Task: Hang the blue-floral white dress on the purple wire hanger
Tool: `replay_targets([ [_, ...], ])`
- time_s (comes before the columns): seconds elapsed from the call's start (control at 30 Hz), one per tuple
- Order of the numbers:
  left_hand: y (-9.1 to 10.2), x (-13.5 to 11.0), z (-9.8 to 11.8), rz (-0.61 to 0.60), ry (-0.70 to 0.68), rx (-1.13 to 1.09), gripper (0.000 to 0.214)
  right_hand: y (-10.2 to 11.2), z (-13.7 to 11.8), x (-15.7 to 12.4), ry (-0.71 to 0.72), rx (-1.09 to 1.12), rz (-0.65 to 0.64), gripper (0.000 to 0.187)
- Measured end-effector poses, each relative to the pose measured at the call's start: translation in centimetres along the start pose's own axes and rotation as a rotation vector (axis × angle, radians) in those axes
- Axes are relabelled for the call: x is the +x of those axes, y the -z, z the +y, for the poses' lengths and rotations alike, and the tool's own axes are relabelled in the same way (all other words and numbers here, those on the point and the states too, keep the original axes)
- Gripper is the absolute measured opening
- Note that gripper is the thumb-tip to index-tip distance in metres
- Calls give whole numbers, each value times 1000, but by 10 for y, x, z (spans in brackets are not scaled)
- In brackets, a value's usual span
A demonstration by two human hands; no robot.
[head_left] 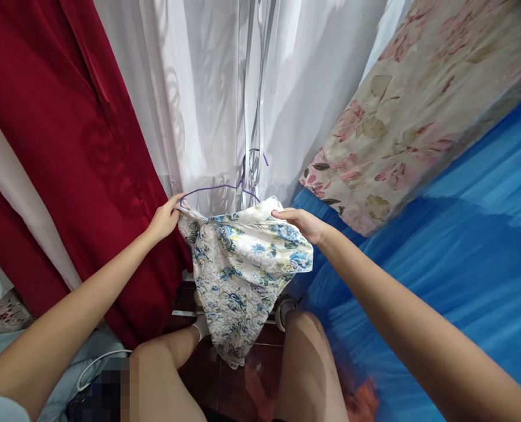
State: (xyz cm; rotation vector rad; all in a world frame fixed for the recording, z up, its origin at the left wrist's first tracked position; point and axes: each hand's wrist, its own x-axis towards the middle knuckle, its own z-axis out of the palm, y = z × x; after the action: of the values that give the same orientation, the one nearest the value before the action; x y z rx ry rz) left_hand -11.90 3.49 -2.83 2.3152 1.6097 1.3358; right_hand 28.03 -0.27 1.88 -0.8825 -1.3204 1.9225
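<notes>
A white dress with blue and yellow-green flowers (238,258) hangs on a purple wire hanger (216,187) in front of me. At its upper left, my left hand (166,220) pinches the strap by the hanger's end. My right hand (302,223) grips the dress's upper right edge, thumb on top and fingers behind the cloth. The lower part of the dress tapers down between my knees. The hanger's hook stands up against the white curtain, close to dangling white straps (254,88).
Behind is a white curtain (207,88). Dark red cloth (97,146) hangs at left. On the right are a pink-flowered beige cloth (383,129) and blue tulle (471,275). A white cable (95,360) lies by my left leg. Dark red tiles (242,387) cover the floor.
</notes>
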Motion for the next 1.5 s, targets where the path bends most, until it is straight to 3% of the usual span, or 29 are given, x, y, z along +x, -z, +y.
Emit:
replay_targets([
  [0.33,-9,4,-5,-153,-126,175,36,-4,-8,-16,55,-77,115,13],
  [0.5,-25,7,-14,-253,-64,271,40,-12,-14,-20,66,-157,172,17],
  [0.73,-35,19,-25,-115,-24,140,51,-16,-7,-13,23,-24,111,12],
  [0.93,-44,17,-32,-232,108,50,48,-15,-1,-11,10,-2,120,17],
  [1.1,-43,13,-16,-37,-14,108,62,-16,-2,-13,-6,-23,141,21],
  [1.27,-29,12,11,91,-193,87,44,-17,-8,-15,9,-84,162,22],
  [1.4,-17,20,24,58,-105,-131,28,-16,-3,-15,-10,-136,142,24],
  [1.5,-15,29,34,79,2,-297,25,-15,13,-19,125,-263,270,31],
])
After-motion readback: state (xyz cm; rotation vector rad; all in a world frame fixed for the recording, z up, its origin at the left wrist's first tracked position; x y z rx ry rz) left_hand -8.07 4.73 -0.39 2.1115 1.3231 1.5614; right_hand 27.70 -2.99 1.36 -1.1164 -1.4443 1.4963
